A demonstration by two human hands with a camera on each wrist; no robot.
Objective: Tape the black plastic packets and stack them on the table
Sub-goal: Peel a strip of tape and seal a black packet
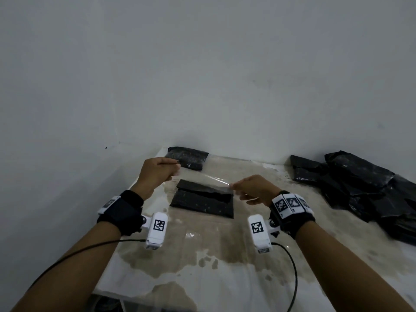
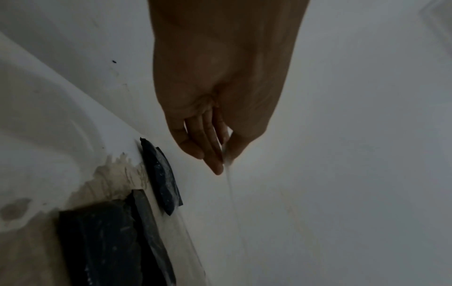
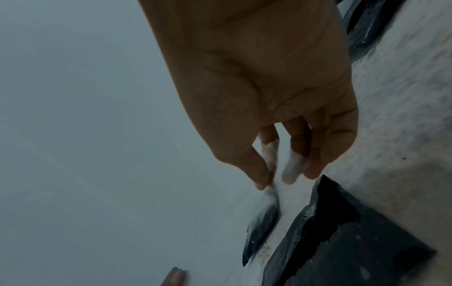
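Note:
A folded black packet (image 1: 202, 202) lies flat in the middle of the table (image 1: 202, 266). A strip of clear tape (image 1: 202, 180) is stretched just above its far edge. My left hand (image 1: 174, 170) pinches the strip's left end and my right hand (image 1: 234, 188) pinches its right end. In the left wrist view the left hand (image 2: 221, 154) has the tape (image 2: 232, 193) between thumb and fingers, and the packet (image 2: 102, 241) lies below. In the right wrist view the right hand (image 3: 269, 181) pinches the tape end above the packet (image 3: 342, 241).
One black packet (image 1: 186, 159) lies at the table's back left by the wall. A loose pile of black packets (image 1: 360, 188) fills the right side. The tabletop is stained and covered with clear film. Wrist-camera cables hang over the near edge.

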